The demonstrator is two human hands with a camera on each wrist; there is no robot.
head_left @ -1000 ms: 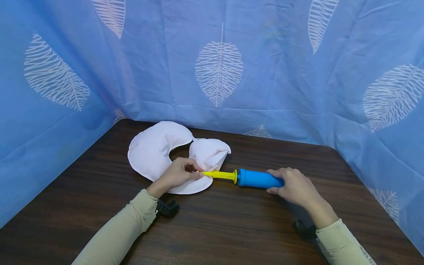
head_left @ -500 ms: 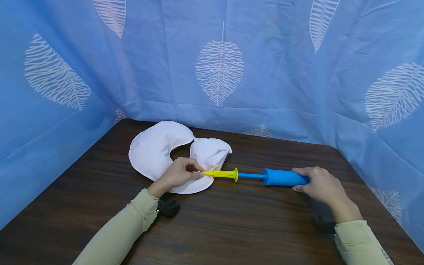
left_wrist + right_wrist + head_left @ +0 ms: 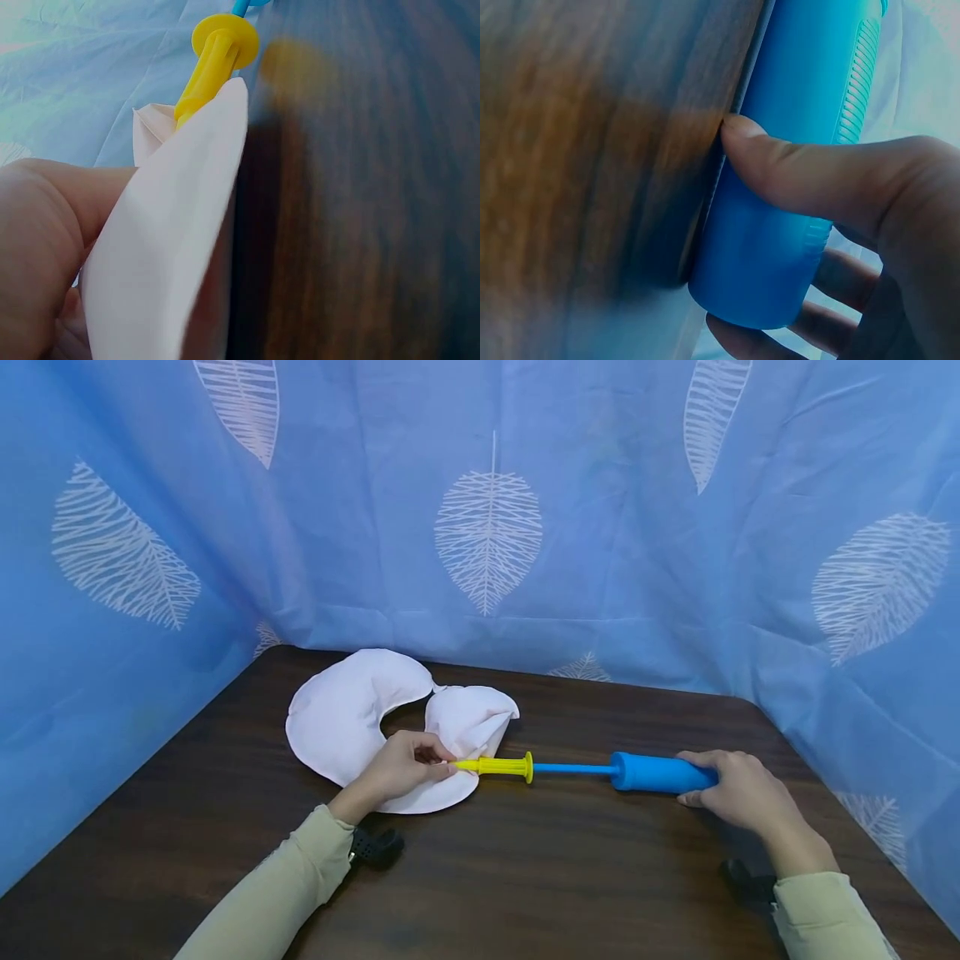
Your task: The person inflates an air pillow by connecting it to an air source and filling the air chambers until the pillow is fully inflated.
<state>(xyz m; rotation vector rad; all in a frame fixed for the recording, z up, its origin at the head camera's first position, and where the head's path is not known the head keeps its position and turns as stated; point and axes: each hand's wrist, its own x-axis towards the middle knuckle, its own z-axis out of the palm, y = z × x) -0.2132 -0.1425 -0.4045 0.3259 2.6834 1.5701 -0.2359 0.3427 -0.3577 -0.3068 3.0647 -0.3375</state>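
A hand pump with a blue barrel and a yellow nozzle end lies level over the table, its thin blue rod showing between the two. My left hand pinches the nozzle's tip at the edge of a white, U-shaped inflatable neck pillow. In the left wrist view a pillow flap covers that tip. My right hand grips the far end of the barrel, with the thumb across it in the right wrist view. The pillow's left part looks puffed; its right lobe is creased.
The dark wooden table carries the pillow and pump. A blue curtain with white leaf prints hangs round its back and sides. Black straps sit at both wrists.
My right hand has drawn the blue barrel to the right, so a long stretch of rod now shows. My left hand keeps its pinch at the nozzle. The head view has tilted slightly.
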